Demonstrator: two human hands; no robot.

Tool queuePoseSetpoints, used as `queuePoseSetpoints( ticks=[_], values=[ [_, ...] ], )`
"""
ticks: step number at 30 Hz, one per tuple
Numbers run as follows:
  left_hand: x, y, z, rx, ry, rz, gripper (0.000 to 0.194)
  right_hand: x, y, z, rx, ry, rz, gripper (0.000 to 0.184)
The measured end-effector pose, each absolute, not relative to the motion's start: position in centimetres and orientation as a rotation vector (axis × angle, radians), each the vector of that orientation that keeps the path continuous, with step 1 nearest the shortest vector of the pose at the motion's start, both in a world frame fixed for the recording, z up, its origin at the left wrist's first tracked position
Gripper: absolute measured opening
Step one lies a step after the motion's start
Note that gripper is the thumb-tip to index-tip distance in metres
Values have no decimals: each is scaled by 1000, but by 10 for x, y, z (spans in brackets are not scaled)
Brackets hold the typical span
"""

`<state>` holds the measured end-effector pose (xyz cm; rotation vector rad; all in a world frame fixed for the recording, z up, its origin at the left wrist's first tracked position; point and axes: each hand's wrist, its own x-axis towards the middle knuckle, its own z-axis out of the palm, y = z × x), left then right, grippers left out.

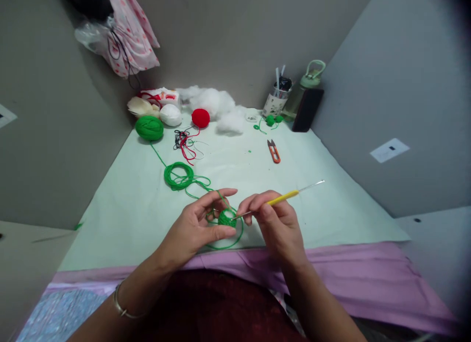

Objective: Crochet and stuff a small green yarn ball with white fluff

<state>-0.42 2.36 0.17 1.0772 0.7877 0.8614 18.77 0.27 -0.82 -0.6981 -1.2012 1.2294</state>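
Note:
Between the thumb and fingers of my left hand (200, 224) sits a small round green crochet piece (227, 219), with white showing in its opening. Green yarn (224, 200) runs over my left index finger, which is stretched out. My right hand (277, 224) grips a crochet hook (283, 197) by its yellow handle. The hook's metal tip touches the edge of the green piece; whether it is inside a stitch I cannot tell. A loop of green yarn hangs around the piece. Behind my left hand lies a coil of green yarn (178, 176), linked to a green yarn ball (149, 128).
Orange thread snips (274, 151) lie right of centre. At the back are a red yarn ball (200, 118), a white yarn ball (170, 115), white stuffing (215, 104), small green pieces (271, 120), a pen cup (275, 102), a bottle (294, 101) and a phone (308, 110). Grey panels enclose the table.

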Motion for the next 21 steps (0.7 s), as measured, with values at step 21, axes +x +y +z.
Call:
queuePoseSetpoints(
  ticks=[21],
  values=[
    [15, 3, 2, 945, 889, 1065, 55, 184, -15, -23, -934, -1885, -67, 40]
  ],
)
